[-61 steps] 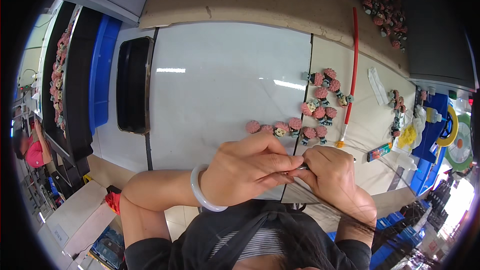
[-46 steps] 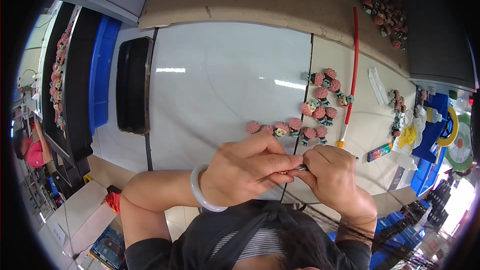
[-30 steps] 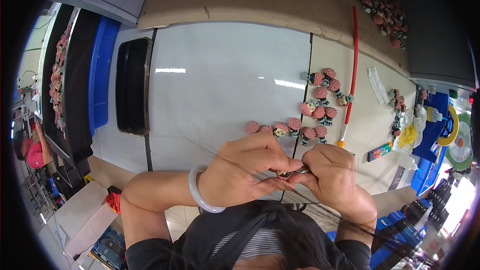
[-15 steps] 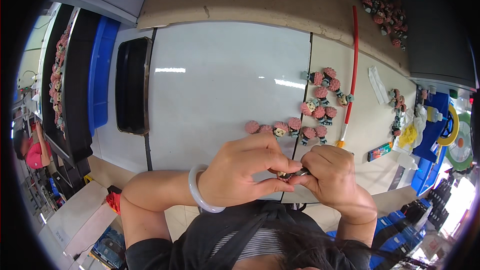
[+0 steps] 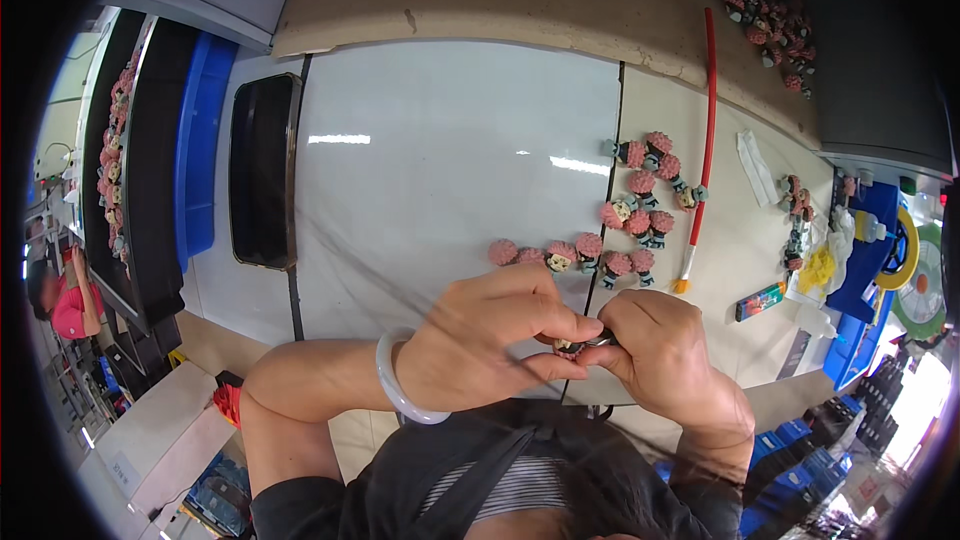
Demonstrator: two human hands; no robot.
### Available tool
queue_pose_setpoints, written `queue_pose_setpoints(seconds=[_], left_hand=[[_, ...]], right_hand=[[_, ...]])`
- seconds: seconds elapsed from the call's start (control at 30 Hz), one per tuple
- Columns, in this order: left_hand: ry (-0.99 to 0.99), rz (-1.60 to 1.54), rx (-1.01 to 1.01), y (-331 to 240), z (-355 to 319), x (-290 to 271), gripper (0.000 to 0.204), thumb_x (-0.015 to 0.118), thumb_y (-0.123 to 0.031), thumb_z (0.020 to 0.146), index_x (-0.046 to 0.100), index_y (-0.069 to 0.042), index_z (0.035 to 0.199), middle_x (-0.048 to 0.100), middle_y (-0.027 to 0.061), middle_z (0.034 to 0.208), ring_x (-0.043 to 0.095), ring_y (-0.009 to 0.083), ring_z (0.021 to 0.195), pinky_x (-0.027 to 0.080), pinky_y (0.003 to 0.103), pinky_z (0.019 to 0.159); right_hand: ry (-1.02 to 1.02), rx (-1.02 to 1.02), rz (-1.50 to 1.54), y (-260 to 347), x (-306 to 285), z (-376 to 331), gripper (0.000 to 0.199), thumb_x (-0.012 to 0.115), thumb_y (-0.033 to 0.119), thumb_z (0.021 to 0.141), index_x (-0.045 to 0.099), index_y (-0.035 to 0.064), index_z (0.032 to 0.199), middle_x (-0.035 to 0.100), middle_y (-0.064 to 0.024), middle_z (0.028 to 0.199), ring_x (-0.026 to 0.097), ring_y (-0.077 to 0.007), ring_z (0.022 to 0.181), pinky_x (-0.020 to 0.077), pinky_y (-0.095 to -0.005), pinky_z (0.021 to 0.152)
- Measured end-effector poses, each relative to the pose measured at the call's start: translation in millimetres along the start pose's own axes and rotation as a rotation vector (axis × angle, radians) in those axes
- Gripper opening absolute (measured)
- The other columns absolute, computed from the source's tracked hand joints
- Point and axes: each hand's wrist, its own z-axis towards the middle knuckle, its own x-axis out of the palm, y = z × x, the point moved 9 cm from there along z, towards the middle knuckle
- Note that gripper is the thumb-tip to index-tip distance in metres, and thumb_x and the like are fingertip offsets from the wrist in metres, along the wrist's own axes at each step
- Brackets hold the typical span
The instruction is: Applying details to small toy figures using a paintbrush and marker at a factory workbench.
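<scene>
My left hand (image 5: 495, 340) and my right hand (image 5: 665, 355) meet over the near edge of the white table (image 5: 440, 170). Between their fingertips they pinch a small dark piece with a metal ring (image 5: 575, 345); most of it is hidden by the fingers. A white bangle (image 5: 392, 390) sits on my left wrist. Just beyond the hands lie several small figures with pink fuzzy heads (image 5: 630, 215), spread in a loose row and cluster on the table.
A black tray (image 5: 262, 170) lies at the table's left, with a blue bin (image 5: 200, 140) beyond it. A red stick (image 5: 705, 140) lies at the right. More pink figures (image 5: 765, 10) sit far right. A person in pink (image 5: 65, 300) stands at far left.
A long thin rod that reached from my right hand toward the lower right is gone from view. Both hands have closed in tighter around the small piece.
</scene>
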Motion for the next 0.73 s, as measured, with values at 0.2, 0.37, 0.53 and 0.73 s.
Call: queue_pose_setpoints(seconds=[0.2,0.37,0.53,0.73], left_hand=[[0.011,0.079,-0.007,-3,1,1,0.033,0.081,-0.009,0.055,0.065,-0.003,0.083,0.058,0.0056,0.071,0.055,0.013,0.058,0.043,0.022,0.05],[-0.029,0.117,0.007,-4,-2,1,0.034,0.081,-0.01,0.054,0.065,-0.004,0.083,0.057,0.0054,0.07,0.055,0.0131,0.057,0.043,0.021,0.049],[0.0,0.099,-0.047,0,-1,1,0.028,0.08,-0.009,0.056,0.065,-0.004,0.079,0.058,0.0056,0.07,0.057,0.0143,0.059,0.044,0.021,0.052],[0.066,-0.476,-0.237,28,-6,12,0.068,0.071,0.002,0.068,0.036,-0.01,0.125,0.042,0.0128,0.12,0.057,0.0295,0.098,0.049,0.027,0.075]], right_hand=[[0.031,0.11,0.003,-4,2,-3,0.034,0.065,0.033,0.07,0.049,0.0032,0.068,0.047,-0.0097,0.059,0.049,-0.0302,0.053,0.0373,-0.0375,0.046],[0.062,0.108,-0.011,-4,2,-3,0.032,0.065,0.031,0.071,0.048,0.0029,0.068,0.047,-0.01,0.059,0.049,-0.0304,0.053,0.0373,-0.0373,0.046],[0.104,0.106,0.038,-7,5,-3,0.035,0.063,0.035,0.072,0.049,0.0024,0.069,0.048,-0.0107,0.06,0.049,-0.0302,0.053,0.0375,-0.0371,0.047],[-0.154,0.035,0.131,-7,-26,-1,0.023,0.063,0.022,0.076,0.053,0.0038,0.084,0.055,-0.0061,0.066,0.056,-0.0252,0.058,0.0431,-0.0339,0.047]])
